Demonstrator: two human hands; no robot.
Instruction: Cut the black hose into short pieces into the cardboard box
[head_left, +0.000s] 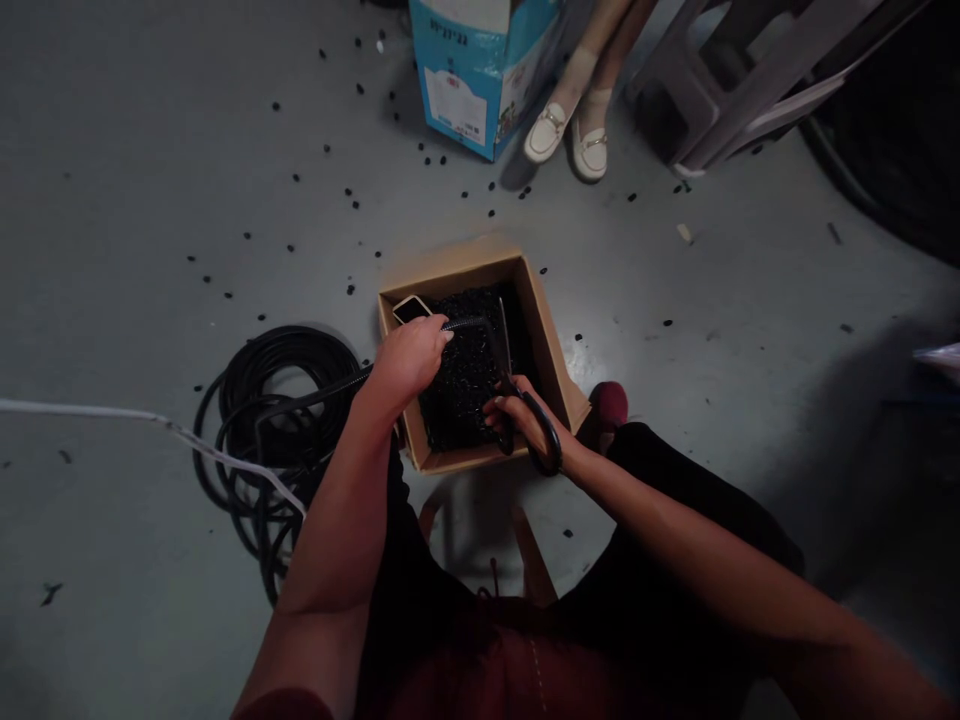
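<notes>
Fingers of my left hand (414, 355) are closed round a black ribbed tube (466, 323), whose short end sticks out to the right over a cardboard box (551, 345). Black scissors (544, 432) are in my right hand (521, 410), their blades apart and pointing up beside the tube's end. Many small black pieces (461, 385) fill the box below both hands. Leftward from my left hand the tube runs to a coil of black tubing (300, 345) on the floor. A small framed dark object (410, 309) lies in the box's upper left corner.
A blue carton (459, 75) stands at the top, beside another person's feet in white shoes (590, 150). Grey plastic stools (697, 100) are at the upper right. A white cord (150, 415) crosses the left floor, and small black bits are scattered about.
</notes>
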